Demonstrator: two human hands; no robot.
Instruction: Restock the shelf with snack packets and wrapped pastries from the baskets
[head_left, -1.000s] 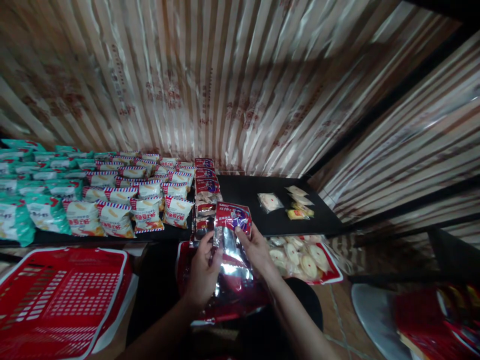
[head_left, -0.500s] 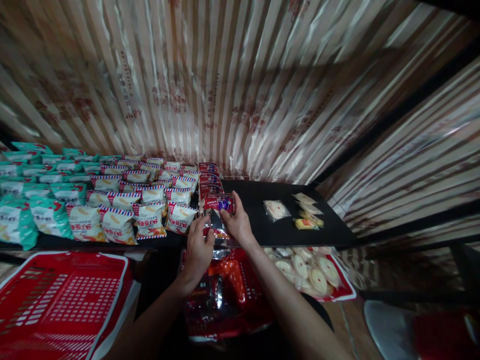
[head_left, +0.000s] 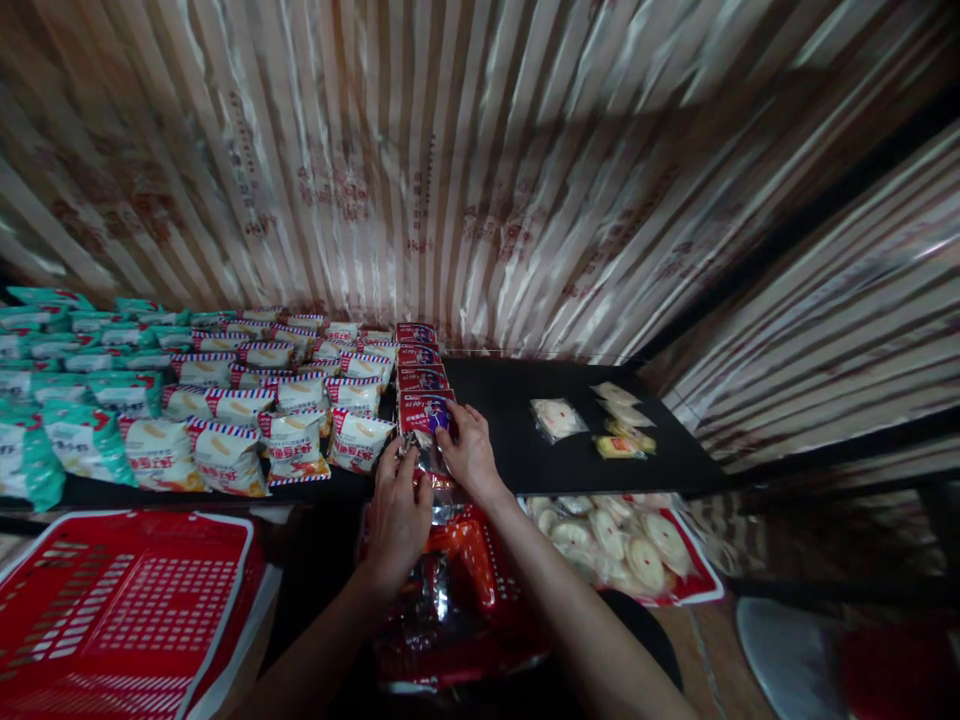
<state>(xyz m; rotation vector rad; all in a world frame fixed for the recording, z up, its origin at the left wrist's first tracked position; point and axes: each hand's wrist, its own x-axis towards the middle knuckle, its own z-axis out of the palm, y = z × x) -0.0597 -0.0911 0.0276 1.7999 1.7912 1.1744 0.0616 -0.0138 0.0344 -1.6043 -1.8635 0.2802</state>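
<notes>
A red snack packet (head_left: 421, 412) with a shiny clear lower half lies at the front of a row of like red packets (head_left: 417, 356) on the black shelf (head_left: 570, 455). My right hand (head_left: 469, 452) rests on the packet's right side, fingers curled over it. My left hand (head_left: 399, 510) presses the packet's lower edge at the shelf front, fingers together. Below my hands sits a red basket (head_left: 469, 580) with more shiny packets.
Left on the shelf lie rows of red-striped packets (head_left: 292, 440) and green packets (head_left: 82, 430). A few small clear packets (head_left: 556, 417) lie at the right. A red bag of round biscuits (head_left: 622, 540) sits below; an upturned red basket (head_left: 120, 590) at lower left. Striped wall behind.
Both hands have carried the red packet up from above the basket onto the shelf and laid it at the front of the red row; the hands now press it flat.
</notes>
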